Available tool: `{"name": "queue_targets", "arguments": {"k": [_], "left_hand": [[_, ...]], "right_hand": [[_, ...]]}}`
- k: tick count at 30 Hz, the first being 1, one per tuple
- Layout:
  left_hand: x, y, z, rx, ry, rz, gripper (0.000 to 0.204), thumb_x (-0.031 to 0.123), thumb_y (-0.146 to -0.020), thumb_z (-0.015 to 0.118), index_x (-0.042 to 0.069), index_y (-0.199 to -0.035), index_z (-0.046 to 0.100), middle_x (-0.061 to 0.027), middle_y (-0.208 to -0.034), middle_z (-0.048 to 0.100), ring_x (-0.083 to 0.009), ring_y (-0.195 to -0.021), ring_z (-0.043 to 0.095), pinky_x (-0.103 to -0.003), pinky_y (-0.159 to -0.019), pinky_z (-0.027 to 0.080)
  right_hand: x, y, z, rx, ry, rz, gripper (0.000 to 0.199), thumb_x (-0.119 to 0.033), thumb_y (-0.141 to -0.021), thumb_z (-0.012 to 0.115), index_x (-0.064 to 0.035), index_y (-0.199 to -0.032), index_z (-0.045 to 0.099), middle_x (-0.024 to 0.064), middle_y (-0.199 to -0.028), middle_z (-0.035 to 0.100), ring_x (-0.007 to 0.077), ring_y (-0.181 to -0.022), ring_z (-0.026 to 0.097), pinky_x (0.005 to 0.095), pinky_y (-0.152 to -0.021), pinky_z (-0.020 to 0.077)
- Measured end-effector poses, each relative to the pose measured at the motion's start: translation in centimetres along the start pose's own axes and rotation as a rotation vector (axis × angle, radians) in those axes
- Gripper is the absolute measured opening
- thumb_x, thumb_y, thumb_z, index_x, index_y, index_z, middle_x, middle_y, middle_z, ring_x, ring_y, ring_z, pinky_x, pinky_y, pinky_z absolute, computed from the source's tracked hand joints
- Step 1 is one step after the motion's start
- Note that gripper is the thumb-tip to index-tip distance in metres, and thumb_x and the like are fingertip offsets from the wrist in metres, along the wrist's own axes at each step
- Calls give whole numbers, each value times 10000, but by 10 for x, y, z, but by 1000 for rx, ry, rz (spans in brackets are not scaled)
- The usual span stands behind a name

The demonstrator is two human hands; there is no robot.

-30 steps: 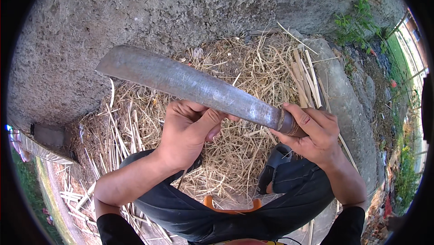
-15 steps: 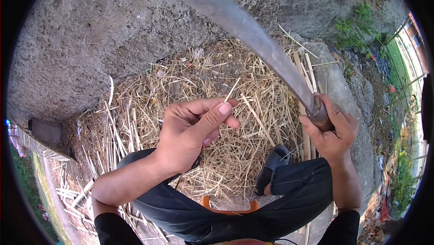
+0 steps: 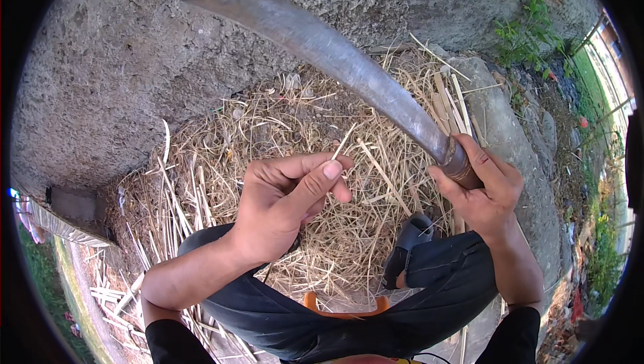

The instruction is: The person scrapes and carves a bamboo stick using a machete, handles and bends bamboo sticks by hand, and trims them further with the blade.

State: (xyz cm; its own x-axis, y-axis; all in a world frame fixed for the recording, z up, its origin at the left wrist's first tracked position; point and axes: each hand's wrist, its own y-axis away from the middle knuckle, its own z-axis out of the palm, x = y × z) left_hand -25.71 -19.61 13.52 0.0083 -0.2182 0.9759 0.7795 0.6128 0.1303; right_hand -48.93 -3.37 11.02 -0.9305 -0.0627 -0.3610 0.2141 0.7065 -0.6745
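Observation:
My right hand [image 3: 483, 193] grips the brown handle of a long curved knife [image 3: 335, 55]. Its grey blade reaches up and to the left over the straw, tip near the top of the view. My left hand [image 3: 288, 196] is held in front of my knee, left of the handle and below the blade without touching it. Its thumb and forefinger pinch a thin pale sliver [image 3: 345, 141] that sticks up to the right.
A heap of dry straw and split strips [image 3: 221, 163] covers the ground before a rough concrete surface [image 3: 134, 62]. A stone slab [image 3: 516, 142] and green plants [image 3: 530, 28] lie at the right. My dark trousers [image 3: 349, 290], a black shoe [image 3: 409, 243] and an orange seat edge [image 3: 345, 309] fill the bottom.
The blade lay across my left hand, then swung up and away to the right. Now its tip has tilted back toward the upper left. My left hand stays put, pinching the sliver.

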Motion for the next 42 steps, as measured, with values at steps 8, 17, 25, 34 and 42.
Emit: {"name": "queue_targets", "arguments": {"k": [8, 17, 25, 34, 42], "left_hand": [[-15, -6, -6, -73, 102, 115, 204, 123, -1007, 632, -10, -1134, 718, -54, -844, 736, -14, -543, 454, -188, -487, 353], [-3, 1, 1, 46, -1, -6, 122, 99, -991, 641, 4, -998, 717, -90, -828, 727, -40, -535, 441, -198, -484, 338], [-16, 1, 4, 87, 172, 122, 165, 83, -970, 673, -6, -1096, 731, -98, -873, 746, -15, -537, 462, -196, -483, 357], [-6, -2, -2, 40, 48, -5, 146, 111, -986, 649, -4, -1050, 713, -108, -855, 730, -39, -529, 425, -196, -483, 325], [-7, -4, 1, -7, 78, 32, 172, 107, -1015, 599, -2, -1102, 700, -91, -813, 695, -40, -534, 412, -194, -479, 307]], "right_hand": [[-16, 7, -5, -149, 37, -201, 587, -199, -650, 924, -29, -1167, 706, 54, -818, 707, 167, -611, 676, 281, -520, 509], [2, 2, -1, 13, 14, -8, 517, -139, -715, 900, 13, -1162, 689, 104, -815, 709, 181, -631, 700, 283, -544, 546], [-16, 9, 3, -139, 38, -217, 609, -204, -610, 925, -53, -1159, 710, 25, -730, 645, 165, -552, 630, 279, -491, 488], [-4, 6, 0, 28, 12, -86, 537, -187, -693, 910, -17, -1155, 695, 58, -814, 707, 174, -568, 650, 280, -494, 505], [-6, 6, 3, -135, 44, -205, 567, -196, -666, 917, 21, -1141, 696, 103, -810, 704, 203, -614, 687, 296, -562, 532]]}}
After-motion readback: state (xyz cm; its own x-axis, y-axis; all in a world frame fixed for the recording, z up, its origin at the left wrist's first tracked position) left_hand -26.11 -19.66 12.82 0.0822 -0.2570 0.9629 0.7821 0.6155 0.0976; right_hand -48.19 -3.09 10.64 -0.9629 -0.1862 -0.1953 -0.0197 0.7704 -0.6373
